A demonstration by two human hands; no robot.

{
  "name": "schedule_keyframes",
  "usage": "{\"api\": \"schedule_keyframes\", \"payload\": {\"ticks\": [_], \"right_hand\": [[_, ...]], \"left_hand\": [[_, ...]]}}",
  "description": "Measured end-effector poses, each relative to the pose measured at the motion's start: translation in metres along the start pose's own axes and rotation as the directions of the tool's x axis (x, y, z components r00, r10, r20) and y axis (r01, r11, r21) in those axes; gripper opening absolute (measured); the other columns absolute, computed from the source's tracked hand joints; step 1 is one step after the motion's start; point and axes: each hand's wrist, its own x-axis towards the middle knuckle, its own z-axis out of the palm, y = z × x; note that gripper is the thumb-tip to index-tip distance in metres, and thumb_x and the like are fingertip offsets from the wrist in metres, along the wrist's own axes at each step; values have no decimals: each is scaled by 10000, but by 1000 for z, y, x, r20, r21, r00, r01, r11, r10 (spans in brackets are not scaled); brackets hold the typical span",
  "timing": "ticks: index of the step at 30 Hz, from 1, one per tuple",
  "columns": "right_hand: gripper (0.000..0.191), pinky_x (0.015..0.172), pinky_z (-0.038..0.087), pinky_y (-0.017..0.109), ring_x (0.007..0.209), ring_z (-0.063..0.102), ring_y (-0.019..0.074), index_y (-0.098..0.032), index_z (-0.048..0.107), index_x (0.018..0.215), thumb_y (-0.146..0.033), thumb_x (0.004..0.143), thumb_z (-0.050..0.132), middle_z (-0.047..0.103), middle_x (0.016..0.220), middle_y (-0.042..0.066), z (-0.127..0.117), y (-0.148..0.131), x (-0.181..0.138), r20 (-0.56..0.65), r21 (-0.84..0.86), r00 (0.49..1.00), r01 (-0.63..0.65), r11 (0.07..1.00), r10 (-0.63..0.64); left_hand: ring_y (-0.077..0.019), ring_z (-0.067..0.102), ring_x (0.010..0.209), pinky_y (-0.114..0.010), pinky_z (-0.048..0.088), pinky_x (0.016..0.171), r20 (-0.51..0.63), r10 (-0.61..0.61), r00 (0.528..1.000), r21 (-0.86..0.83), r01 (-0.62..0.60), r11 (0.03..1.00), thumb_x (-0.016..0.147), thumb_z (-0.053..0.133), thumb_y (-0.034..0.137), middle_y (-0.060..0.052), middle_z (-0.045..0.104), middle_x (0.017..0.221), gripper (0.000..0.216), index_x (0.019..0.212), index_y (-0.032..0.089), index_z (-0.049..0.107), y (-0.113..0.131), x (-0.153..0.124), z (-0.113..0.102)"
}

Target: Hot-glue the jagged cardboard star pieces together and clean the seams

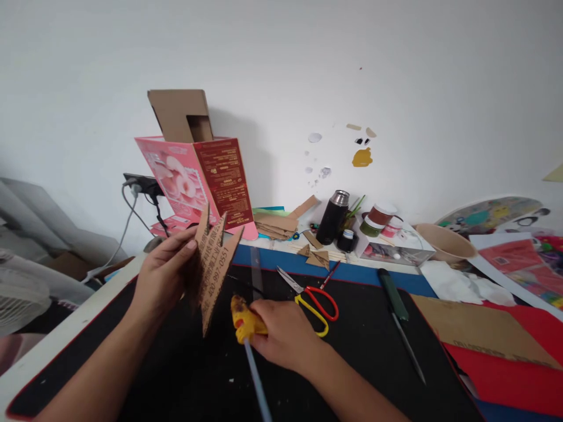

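My left hand [165, 272] pinches a piece of cut cardboard [213, 264] by its left side, holding it up above the black mat. The cardboard has pointed ends and printed characters and digits. My right hand [285, 328] is wrapped round the handle of a yellow hot glue gun [245, 321], apart from the cardboard. A long pale glue stick [257, 378] sticks out of the gun's rear toward me. Just beyond the right hand lie scissors [310, 296] with red and yellow handles, their blades parted.
The black mat [352, 363] covers the table. A green-handled knife [400, 319] lies at right beside a cardboard sheet [484, 331]. Along the wall stand a pink box [189, 181], a black thermos [334, 217] and paint jars [380, 217]. Cardboard scraps [314, 257] lie near the back.
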Motion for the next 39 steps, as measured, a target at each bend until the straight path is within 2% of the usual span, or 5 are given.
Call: {"api": "schedule_keyframes", "payload": {"ticks": [5,11,21,30,39], "right_hand": [[431,929,517,380,1047,733,290,-228,748,1235,-459,890,862,808,1124,80,0,3,-4,20,72,996,86,994,-88],[274,838,521,336,936,700,236,-234,802,1181,-340,932,845,770,959,50,-6,20,-9,-119,322,990,113,940,-78],[364,667,490,304,669,626,189,-197,746,890,-549,955,681,660,696,3,-22,46,1,-259,815,876,-28,579,407],[566,599,461,272,600,577,141,-188,768,919,-750,884,719,637,692,-9,-27,46,3,-148,930,901,-14,368,408],[593,603,484,277,602,591,144,-196,749,924,-785,888,700,644,683,-14,-18,47,4,-92,935,935,-38,352,343]], "left_hand": [[-254,726,1126,-339,573,1010,32,120,992,280,-125,952,789,879,534,-35,813,1235,528,1229,252,799,-1,-5,-7],[-223,690,1061,-333,548,976,279,408,869,592,-490,640,1003,643,475,-13,771,1118,310,1184,282,805,8,-13,-7],[-193,730,966,-269,562,878,716,119,687,541,-655,528,1076,485,337,-59,763,1067,352,1251,267,782,-3,-17,2],[-160,726,977,-229,551,862,851,38,524,450,-764,463,1076,439,201,-55,744,1115,402,1320,290,747,-17,-26,5],[-160,724,917,-240,553,808,859,27,512,448,-776,443,1058,444,181,-61,743,1066,398,1284,259,762,-16,-30,8]]}}
